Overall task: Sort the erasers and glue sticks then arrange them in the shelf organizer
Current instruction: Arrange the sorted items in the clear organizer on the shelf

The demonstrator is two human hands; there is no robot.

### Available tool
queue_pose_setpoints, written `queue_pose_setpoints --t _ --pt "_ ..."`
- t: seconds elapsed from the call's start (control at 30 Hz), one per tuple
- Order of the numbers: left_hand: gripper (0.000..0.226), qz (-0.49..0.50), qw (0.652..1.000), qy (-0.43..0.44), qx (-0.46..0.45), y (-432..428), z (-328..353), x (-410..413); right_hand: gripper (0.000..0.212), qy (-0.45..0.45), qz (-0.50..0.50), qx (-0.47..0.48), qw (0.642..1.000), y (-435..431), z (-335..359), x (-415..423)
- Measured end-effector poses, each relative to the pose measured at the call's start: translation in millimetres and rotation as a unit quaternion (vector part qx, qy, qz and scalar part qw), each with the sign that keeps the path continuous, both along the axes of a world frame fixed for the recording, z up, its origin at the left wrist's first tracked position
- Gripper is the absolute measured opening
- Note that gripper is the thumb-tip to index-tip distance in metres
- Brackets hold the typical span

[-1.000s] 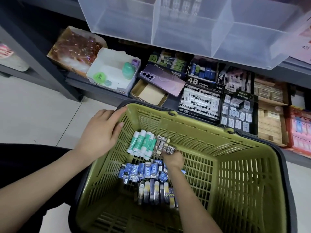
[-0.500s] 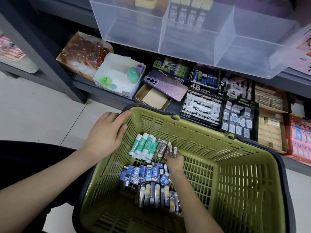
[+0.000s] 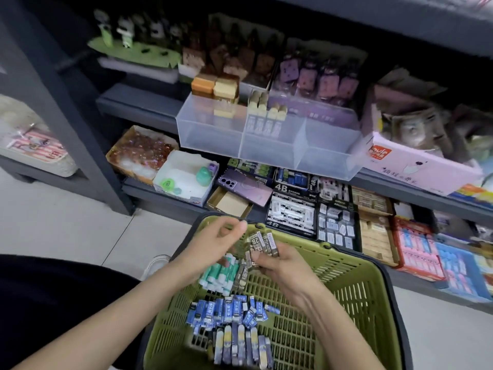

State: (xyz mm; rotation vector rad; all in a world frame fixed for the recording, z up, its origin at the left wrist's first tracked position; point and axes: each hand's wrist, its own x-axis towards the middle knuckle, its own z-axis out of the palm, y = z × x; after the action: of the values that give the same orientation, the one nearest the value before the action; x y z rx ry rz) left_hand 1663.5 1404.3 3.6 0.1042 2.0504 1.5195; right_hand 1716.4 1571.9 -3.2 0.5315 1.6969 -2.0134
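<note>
Far left, my feed shows the left hand (image 3: 213,243) above the far-left rim of the green basket (image 3: 357,295). Its fingers are loosely bent with nothing in them that I can see, though blur smears the fingertips. Beneath its wrist, and partly hidden by it, the green-and-white glue sticks (image 3: 217,276) lie side by side on the basket floor. Nearer me, a jumble of blue erasers (image 3: 226,312) lies mid-floor. Just below them is a row of purple-and-yellow erasers (image 3: 240,345), too soft for me to read any print. The basket's near end is cut off by the frame's bottom edge.

Right of centre, the right hand (image 3: 280,265) is curled round a fanned bunch of dark-wrapped erasers (image 3: 262,243), held over the basket's far rim. I cannot count them; one wrapper seems to read 2B.

Above, on the shelf, stands the clear shelf organizer (image 3: 269,145). Orange and yellow blocks (image 3: 213,88) rise from its left compartment, and upright sleeved pieces (image 3: 264,117) stand in the middle one. The frosted front wall blurs their labels beyond reading.
</note>
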Motion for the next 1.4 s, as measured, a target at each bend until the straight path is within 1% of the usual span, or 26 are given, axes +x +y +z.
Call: queue_pose_setpoints --t 0.03,0.07,0.13,0.2,0.27,0.4,0.43,0.5,0.57,0.63,0.73,0.8,0.83,0.9,0.97,1.0,1.07,1.13,1.2,1.23,1.27,1.33,1.4 --pt "0.047 -0.005 0.999 -0.036 0.038 3 12 -1 0.038 0.018 0.025 0.031 0.999 -3 15 -1" --pt "0.044 -0.01 0.996 -0.054 0.069 5 23 -3 0.032 0.04 0.048 0.072 0.995 -7 29 -2" --pt "0.033 -0.01 0.993 -0.05 0.106 6 41 -6 0.016 0.096 0.081 0.162 0.979 -11 51 -5" --pt "0.018 0.016 0.991 -0.043 0.128 8 53 -9 0.01 0.142 0.073 0.203 0.966 -14 67 -9" --pt "0.017 0.048 0.982 -0.067 0.168 11 64 -12 0.01 0.155 0.052 0.191 0.968 -13 81 -12" --pt "0.012 0.101 0.956 -0.136 0.24 17 86 -24 0.018 0.175 0.043 0.113 0.977 -3 105 -20" --pt "0.011 0.115 0.946 -0.155 0.261 20 91 -27 0.021 0.183 0.04 0.093 0.978 0 111 -22" --pt "0.011 0.148 0.916 -0.208 0.311 27 102 -33 0.023 0.199 0.026 0.07 0.977 5 123 -27" --pt "0.012 0.174 0.888 -0.248 0.347 34 114 -40 0.023 0.217 0.003 0.096 0.971 9 135 -33" --pt "0.01 0.183 0.885 -0.237 0.356 36 126 -53 0.028 0.231 -0.021 0.147 0.962 16 145 -41" --pt "0.011 0.177 0.901 -0.181 0.351 28 147 -77 0.035 0.249 -0.056 0.215 0.942 28 158 -56" --pt "0.01 0.169 0.911 -0.155 0.343 20 157 -94 0.037 0.273 -0.076 0.274 0.919 36 163 -69" --pt "0.013 0.168 0.915 -0.148 0.335 16 161 -101 0.032 0.284 -0.088 0.299 0.907 40 165 -77" --pt "0.012 0.162 0.924 -0.137 0.32 12 165 -114 0.014 0.299 -0.102 0.353 0.881 46 165 -96" --pt "0.009 0.162 0.928 -0.133 0.309 12 163 -124 0.014 0.296 -0.091 0.429 0.849 51 161 -116" --pt "0.008 0.17 0.926 -0.134 0.308 13 162 -129 0.013 0.289 -0.083 0.449 0.841 54 158 -126" --pt "0.01 0.189 0.924 -0.135 0.304 15 158 -138 0.01 0.281 -0.074 0.456 0.841 57 155 -144" --pt "0.01 0.199 0.925 -0.131 0.297 18 157 -148 0.008 0.278 -0.085 0.474 0.832 59 157 -161" --pt "0.008 0.204 0.926 -0.124 0.293 18 155 -158 0.025 0.288 -0.106 0.506 0.806 62 159 -179" --pt "0.006 0.207 0.927 -0.119 0.29 17 154 -163 0.028 0.291 -0.111 0.526 0.792 62 160 -187" --pt "0.005 0.209 0.928 -0.115 0.287 16 154 -167 0.024 0.29 -0.111 0.549 0.776 61 160 -196" --pt "0.005 0.21 0.93 -0.11 0.282 16 152 -174 0.012 0.27 -0.08 0.604 0.745 58 156 -213" --pt "0.007 0.209 0.931 -0.11 0.277 15 150 -179 0.02 0.24 -0.026 0.636 0.733 55 149 -228"
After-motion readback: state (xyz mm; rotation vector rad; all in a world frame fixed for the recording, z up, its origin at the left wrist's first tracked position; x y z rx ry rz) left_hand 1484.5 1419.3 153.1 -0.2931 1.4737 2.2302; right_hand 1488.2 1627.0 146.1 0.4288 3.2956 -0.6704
